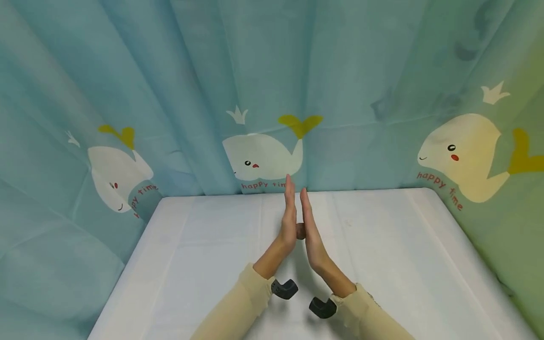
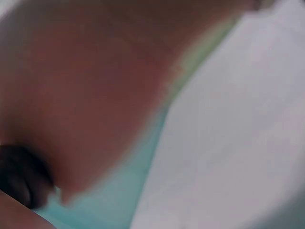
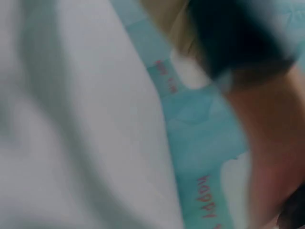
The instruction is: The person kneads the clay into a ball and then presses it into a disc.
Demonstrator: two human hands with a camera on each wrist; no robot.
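In the head view my left hand (image 1: 289,219) and right hand (image 1: 312,233) stand upright, palms facing each other, fingers straight and pointing away. A small round brown ball (image 1: 301,231) sits between the two palms, pressed from both sides. The fingertips lean towards each other with a narrow gap. In the left wrist view the ball (image 2: 23,177) looks dark and blurred at the lower left, beside a large blurred palm. Only part of the ball (image 3: 293,212) shows at the lower right edge of the right wrist view.
Below the hands lies a white table (image 1: 212,255). A blue-green curtain (image 1: 361,71) with printed whales hangs behind it and at both sides. Black wrist cameras sit at the left cuff (image 1: 284,289) and right cuff (image 1: 323,308), close to each other.
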